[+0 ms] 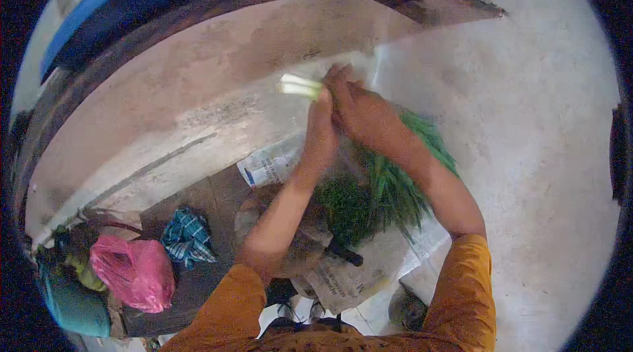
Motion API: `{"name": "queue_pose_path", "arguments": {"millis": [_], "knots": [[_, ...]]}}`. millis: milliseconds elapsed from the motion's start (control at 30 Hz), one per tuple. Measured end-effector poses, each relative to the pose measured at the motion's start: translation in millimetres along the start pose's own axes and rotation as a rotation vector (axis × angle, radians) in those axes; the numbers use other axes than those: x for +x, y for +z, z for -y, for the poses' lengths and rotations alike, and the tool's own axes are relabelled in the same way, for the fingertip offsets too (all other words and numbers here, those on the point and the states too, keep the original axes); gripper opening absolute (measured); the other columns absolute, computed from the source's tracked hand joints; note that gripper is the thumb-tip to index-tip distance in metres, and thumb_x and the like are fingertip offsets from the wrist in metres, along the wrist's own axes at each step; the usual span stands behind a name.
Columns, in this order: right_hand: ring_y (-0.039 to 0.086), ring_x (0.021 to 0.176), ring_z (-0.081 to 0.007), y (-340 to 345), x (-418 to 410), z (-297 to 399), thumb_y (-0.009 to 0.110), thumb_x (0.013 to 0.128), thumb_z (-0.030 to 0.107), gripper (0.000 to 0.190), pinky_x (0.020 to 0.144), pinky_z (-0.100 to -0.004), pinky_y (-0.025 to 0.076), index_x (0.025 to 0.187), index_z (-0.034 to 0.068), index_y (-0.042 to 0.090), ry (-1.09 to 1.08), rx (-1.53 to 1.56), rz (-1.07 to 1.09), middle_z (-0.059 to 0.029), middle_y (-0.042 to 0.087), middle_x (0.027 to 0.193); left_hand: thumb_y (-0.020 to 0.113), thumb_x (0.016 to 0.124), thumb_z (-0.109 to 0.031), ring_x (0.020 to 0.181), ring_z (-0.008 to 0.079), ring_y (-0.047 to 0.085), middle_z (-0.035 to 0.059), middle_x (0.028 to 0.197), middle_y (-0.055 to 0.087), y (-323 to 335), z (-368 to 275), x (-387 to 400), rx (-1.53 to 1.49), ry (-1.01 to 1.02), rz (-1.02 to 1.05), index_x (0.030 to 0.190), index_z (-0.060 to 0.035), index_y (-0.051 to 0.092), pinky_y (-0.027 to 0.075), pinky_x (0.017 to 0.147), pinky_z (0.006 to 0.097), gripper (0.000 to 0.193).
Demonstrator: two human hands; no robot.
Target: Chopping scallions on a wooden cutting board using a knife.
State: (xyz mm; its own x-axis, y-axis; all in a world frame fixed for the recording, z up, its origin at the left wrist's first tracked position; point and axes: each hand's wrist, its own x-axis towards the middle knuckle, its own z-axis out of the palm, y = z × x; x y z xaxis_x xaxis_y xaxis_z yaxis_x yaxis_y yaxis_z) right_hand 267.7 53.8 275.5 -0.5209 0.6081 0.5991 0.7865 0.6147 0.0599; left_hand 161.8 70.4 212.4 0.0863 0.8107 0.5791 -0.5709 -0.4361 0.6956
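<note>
My left hand (322,122) is raised before the wall and closed around a few spring onion stalks (299,86). Their white root ends point left past my thumb. Pressed close beside it is my right hand (363,109), fingers curled; whether it also grips the stalks is hidden and blurred. Long green leaves (395,184) show below and behind my right forearm. Finely leaved dark green herbs (346,203) lie left of those leaves. Under the greens are printed newspaper sheets (346,280), and a black handle (346,255) rests on them near me.
To the left, a pink plastic bag (133,273) sits beside a crumpled blue checked cloth (187,238) on a brown surface (193,297). Teal material (74,297) is at the far left edge. A stained wall (198,75) rises ahead. A dark round object (408,307) lies low at right.
</note>
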Motion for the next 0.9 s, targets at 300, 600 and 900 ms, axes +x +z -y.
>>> {"name": "queue_pose_path", "arguments": {"millis": [300, 600, 900], "knots": [[0.053, 0.111, -0.0432, -48, -8, 59, 0.047, 0.092, 0.01, 0.063, 0.092, -0.0447, 0.045, 0.143, -0.001, 0.012, -0.081, 0.181, -0.08, -0.0281, 0.049, 0.125, 0.038, 0.098, -0.046, 0.115, 0.0283, 0.054, 0.0132, 0.128, 0.052, 16, -82, -7, -0.3, 0.062, -0.028, 0.13, 0.0013, 0.042, 0.046, 0.096, 0.0372, 0.058], [0.052, 0.043, -0.0128, -124, -48, 114, 0.041, 0.1, 0.026, 0.053, 0.041, -0.0233, 0.043, 0.142, 0.008, 0.015, 0.386, 0.876, -0.625, -0.0116, 0.061, 0.079, 0.046, 0.095, -0.045, 0.074, 0.0247, 0.064, 0.0108, 0.093, 0.057, -38, -171, -38, -0.218, -0.283, -0.162, 0.105, -0.003, 0.047, 0.058, 0.066, 0.0421, 0.043], [0.043, 0.044, -0.0077, -215, -115, 48, 0.041, 0.1, 0.028, 0.033, 0.039, -0.0197, 0.034, 0.123, 0.006, 0.047, 0.558, 0.501, -0.812, -0.0032, 0.054, 0.067, 0.043, 0.097, -0.044, 0.046, 0.0131, 0.048, -0.0017, 0.072, 0.045, -60, -266, -101, -0.043, -0.32, 0.053, 0.102, -0.01, 0.045, 0.055, 0.048, 0.0342, 0.034]]}}
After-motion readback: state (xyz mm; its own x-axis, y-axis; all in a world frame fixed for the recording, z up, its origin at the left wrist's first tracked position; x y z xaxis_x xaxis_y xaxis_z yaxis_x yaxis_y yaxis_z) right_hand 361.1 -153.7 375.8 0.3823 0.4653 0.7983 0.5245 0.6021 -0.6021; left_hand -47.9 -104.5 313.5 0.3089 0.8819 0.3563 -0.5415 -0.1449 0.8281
